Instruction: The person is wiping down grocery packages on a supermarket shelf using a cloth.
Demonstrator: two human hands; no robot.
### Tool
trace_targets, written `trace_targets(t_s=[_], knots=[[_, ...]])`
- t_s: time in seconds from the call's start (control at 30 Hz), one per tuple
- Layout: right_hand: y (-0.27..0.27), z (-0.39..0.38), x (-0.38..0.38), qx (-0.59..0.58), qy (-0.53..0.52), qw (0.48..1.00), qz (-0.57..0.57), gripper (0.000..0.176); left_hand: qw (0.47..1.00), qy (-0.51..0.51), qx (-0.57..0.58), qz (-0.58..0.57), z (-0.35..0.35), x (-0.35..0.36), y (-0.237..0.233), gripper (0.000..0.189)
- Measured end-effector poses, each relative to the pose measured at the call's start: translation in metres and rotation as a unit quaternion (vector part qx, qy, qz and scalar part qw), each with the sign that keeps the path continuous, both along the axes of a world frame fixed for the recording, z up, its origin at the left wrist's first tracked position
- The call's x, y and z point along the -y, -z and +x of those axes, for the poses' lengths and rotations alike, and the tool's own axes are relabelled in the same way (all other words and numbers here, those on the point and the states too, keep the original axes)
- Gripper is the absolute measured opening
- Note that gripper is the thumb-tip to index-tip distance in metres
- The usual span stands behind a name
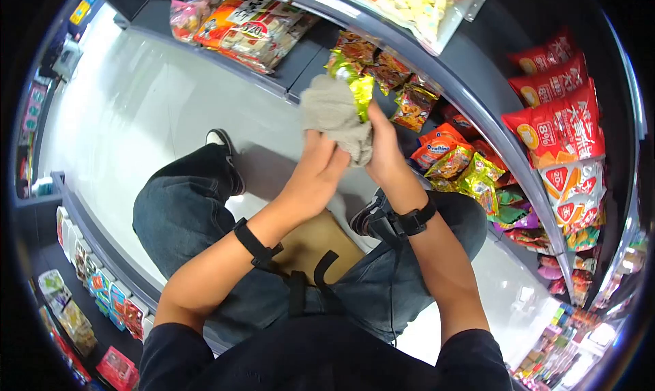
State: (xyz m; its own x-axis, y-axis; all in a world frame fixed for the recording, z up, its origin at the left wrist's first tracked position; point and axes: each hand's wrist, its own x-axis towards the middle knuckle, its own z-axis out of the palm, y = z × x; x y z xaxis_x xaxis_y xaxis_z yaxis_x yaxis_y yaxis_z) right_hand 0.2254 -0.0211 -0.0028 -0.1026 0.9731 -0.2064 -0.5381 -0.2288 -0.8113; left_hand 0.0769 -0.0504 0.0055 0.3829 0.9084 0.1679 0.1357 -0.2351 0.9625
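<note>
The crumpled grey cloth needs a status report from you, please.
Left hand gripping crumpled grey cloth. Right hand gripping shiny yellow plastic packet, cloth against it. Possibly in the way: red-and-brown plastic snack packets nearby on dark grey shelf.

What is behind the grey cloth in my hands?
Shiny yellow packaging shows past the grey cloth, by the right hand. The rest is covered by the cloth, so I can't tell whether it is one packet or more, or what else is behind.

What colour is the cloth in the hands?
Greyish beige and plain, with no visible pattern; the head view shows the cloth best.
</note>
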Motion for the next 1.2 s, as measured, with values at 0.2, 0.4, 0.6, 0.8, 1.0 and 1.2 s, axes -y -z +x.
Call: trace_targets(t_s=[0.2,0.4,0.6,0.8,1.0,1.2], knots=[[-0.017,-0.017,0.014,0.119,-0.066,0.987,0.083,0.057,0.966,-0.072,0.153,-0.197,-0.02,-0.032,0.01,0.046],[-0.031,-0.026,0.028,0.147,-0.107,0.977,0.107,0.057,0.905,-0.089,0.287,-0.301,-0.024,-0.052,0.03,0.051],[-0.014,-0.024,0.018,0.187,-0.026,0.972,0.142,0.051,0.962,-0.061,0.184,-0.192,-0.015,-0.021,0.0,0.041],[-0.009,-0.014,0.005,0.127,-0.049,0.991,0.004,0.048,0.965,-0.076,0.146,-0.206,-0.006,-0.016,-0.008,0.037],[-0.003,-0.017,0.019,0.123,-0.083,0.986,0.078,0.044,0.962,-0.081,0.183,-0.187,0.0,-0.043,-0.007,0.051],[-0.028,-0.002,0.035,0.163,-0.102,0.973,0.129,0.041,0.901,-0.084,0.272,-0.328,-0.006,-0.048,0.017,0.057]])
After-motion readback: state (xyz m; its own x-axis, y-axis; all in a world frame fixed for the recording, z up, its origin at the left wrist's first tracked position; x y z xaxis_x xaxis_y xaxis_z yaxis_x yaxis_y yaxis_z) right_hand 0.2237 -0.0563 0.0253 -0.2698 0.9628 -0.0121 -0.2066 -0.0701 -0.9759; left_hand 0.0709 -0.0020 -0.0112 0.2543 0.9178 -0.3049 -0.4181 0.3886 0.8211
